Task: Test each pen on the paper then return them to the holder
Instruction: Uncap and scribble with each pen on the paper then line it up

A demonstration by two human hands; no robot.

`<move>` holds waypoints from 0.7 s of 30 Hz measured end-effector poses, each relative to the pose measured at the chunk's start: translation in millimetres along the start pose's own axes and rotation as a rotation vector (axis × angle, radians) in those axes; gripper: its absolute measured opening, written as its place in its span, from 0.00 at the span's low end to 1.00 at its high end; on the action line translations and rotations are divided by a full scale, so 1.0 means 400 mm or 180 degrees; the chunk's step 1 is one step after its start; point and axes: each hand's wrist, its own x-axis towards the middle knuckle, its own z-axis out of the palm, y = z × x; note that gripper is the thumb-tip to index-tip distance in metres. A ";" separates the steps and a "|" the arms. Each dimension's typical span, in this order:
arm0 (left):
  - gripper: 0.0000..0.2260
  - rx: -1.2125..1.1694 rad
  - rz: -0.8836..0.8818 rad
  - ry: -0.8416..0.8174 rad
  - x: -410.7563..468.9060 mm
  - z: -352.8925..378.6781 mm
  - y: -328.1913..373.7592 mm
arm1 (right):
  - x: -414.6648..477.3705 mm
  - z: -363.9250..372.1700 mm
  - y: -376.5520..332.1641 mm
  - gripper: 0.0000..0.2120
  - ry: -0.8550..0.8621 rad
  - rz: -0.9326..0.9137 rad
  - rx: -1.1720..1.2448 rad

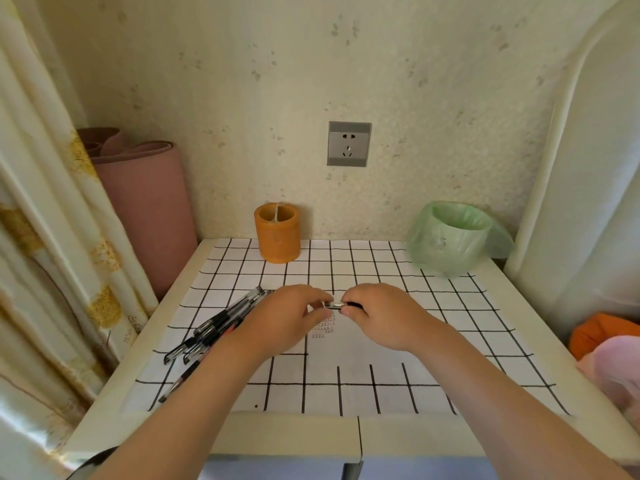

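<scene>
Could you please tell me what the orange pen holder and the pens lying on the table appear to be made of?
The orange pen holder looks matte and faintly mottled, with a thick wall and no gloss. It could be wood, bamboo or resin; I cannot tell which. The loose pens seem to be clear, shiny plastic, with black grip sections that may be rubber.

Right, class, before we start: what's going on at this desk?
A person holds one pen between both hands, the left hand and right hand each pinching an end, just above the paper, which already bears rows of small test marks. Several more pens lie in a loose bunch on the checked cloth to the left. The orange holder stands at the back by the wall, away from the hands.
</scene>
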 end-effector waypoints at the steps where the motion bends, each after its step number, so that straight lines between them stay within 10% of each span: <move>1: 0.10 -0.0045 -0.0011 -0.0025 0.003 -0.004 0.002 | 0.003 0.007 -0.007 0.11 -0.0014 -0.0040 -0.0055; 21: 0.04 -0.0079 -0.0214 -0.0147 0.032 -0.038 -0.083 | 0.048 0.036 -0.035 0.15 -0.0165 -0.0042 0.0097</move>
